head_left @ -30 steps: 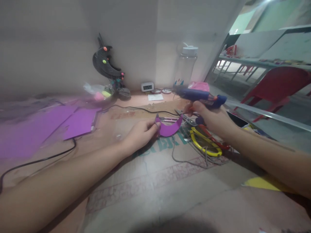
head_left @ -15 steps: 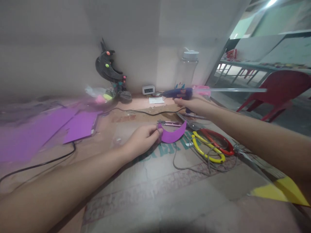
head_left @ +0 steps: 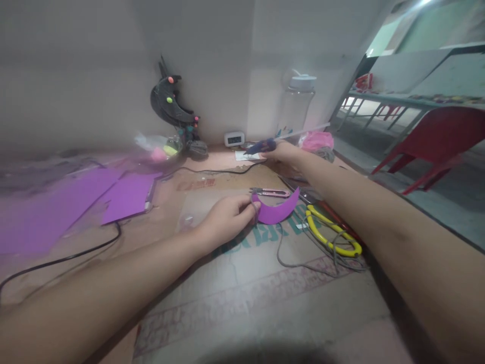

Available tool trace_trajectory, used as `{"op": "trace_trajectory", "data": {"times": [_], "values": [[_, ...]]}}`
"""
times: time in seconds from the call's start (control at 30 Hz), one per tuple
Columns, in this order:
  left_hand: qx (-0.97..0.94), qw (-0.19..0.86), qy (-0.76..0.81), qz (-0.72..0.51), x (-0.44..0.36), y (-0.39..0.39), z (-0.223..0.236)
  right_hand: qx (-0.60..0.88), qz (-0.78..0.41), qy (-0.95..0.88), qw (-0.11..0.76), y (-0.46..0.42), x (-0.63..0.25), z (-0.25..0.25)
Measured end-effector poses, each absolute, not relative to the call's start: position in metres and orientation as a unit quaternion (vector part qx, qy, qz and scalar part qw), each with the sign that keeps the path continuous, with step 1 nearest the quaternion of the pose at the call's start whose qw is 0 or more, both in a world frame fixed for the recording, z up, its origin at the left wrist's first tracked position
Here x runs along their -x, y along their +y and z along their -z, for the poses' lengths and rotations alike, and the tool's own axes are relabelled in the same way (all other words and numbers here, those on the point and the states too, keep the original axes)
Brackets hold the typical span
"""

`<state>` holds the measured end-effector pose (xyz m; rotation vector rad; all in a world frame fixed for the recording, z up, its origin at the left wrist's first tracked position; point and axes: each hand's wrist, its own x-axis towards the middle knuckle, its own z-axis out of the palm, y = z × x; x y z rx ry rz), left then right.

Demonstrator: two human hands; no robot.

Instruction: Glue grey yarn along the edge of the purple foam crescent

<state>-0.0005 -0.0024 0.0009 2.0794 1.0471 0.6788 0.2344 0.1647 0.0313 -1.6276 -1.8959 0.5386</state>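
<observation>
My left hand [head_left: 227, 221] pinches the left tip of a purple paper crescent [head_left: 278, 211], with a grey cord [head_left: 281, 258] at the same tip. The cord trails loosely to the right over the cardboard. Farther back, my right hand [head_left: 287, 151] is closed around a dark blue hot glue gun [head_left: 262, 146]. Its nozzle points left over a small white paper [head_left: 242, 156], and a long clear glue stick [head_left: 308, 131] sticks out of its back. Just behind the crescent lie pink-handled thread snips [head_left: 272, 192]. My right forearm partly covers scissors with yellow [head_left: 318, 237] and red handles.
Purple sheets [head_left: 129, 194] and a black cable [head_left: 76, 257] lie at left. Along the wall stand a small digital clock [head_left: 234, 139], a clear bottle [head_left: 297, 108] and a pink bundle [head_left: 316, 140]. A dark crescent ornament [head_left: 168, 103] hangs there. A red chair [head_left: 443, 136] stands at right.
My right hand has drawn the glue gun slightly left and lowered it towards the white paper; the glue stick now slants up. My right forearm covers the red scissor handle more. My left hand keeps its pinch.
</observation>
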Motion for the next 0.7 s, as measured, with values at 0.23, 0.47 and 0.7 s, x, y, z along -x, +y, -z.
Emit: {"op": "trace_trajectory", "data": {"times": [0.23,0.47,0.7], "values": [[-0.807,0.346,0.398,-0.266,0.001,-0.002,-0.001,0.631,-0.131,-0.716,0.269,0.171,-0.24,-0.027],[-0.808,0.345,0.398,-0.264,0.001,-0.003,-0.001,0.652,-0.083,-0.719,0.226,0.175,-0.247,-0.027],[-0.789,0.356,0.399,-0.301,0.0,-0.004,-0.003,0.65,-0.029,-0.732,0.202,0.147,-0.251,-0.041]]}}
